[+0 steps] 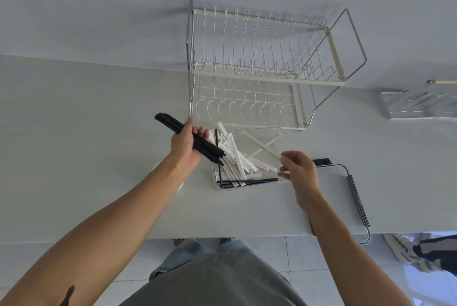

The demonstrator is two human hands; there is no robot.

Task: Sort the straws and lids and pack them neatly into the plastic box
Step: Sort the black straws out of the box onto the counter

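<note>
While left hand [184, 143] grips black straws [188, 138], right hand [298, 169] pinches white straw [262, 148].

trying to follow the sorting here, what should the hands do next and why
Probably lay the black straws from the left hand along one side of the plastic box. That hand grips a gathered bundle, while white wrapped straws lie jumbled inside and the right hand holds the box's near edge.

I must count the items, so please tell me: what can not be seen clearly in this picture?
- Lids: a white round edge shows under the left forearm in the head view; not identifiable.
- White straws in the plastic box: overlapping, uncountable.
- Black straws: the left hand covers their middle.
</note>
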